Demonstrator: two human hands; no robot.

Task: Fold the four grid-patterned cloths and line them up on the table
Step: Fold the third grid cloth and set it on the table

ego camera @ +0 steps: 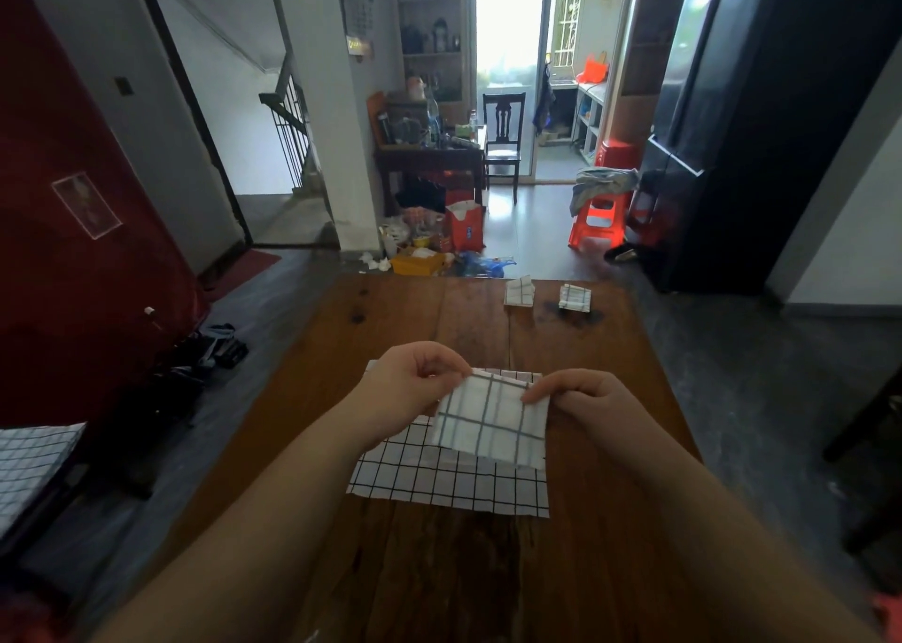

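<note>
A white cloth with wide grey grid lines hangs folded above the wooden table. My left hand pinches its upper left corner and my right hand pinches its upper right corner. Under it, flat on the table, lies a white cloth with a fine black grid. Two small folded grid cloths sit side by side near the table's far edge: one on the left and one on the right.
A dark chair stands off the table's right side. Another grid-patterned fabric lies at the far left, off the table. Clutter, a red stool and a tall black fridge stand beyond the far edge.
</note>
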